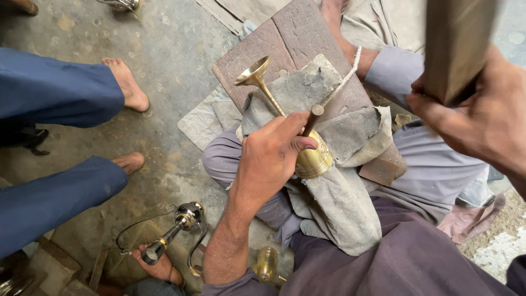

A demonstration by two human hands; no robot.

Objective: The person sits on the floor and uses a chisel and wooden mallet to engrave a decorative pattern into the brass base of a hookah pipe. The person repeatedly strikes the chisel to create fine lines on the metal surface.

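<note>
My left hand (272, 156) grips a thin dark punch tool (312, 119), its tip set against a brass goblet-shaped piece (307, 153) that lies on a grey cloth (329, 192) over my lap. The brass piece's flared end (252, 71) points toward the upper left over a brown slab (296, 41). My right hand (482, 118) is raised at the right, closed around a wooden mallet (455, 46) held above the work.
Another person's blue-trousered legs and bare feet (129, 85) sit at the left on the concrete floor. A silver and brass metal fitting (183, 219) with wire loops lies near my foot (161, 268). Another brass part (267, 263) sits at the bottom.
</note>
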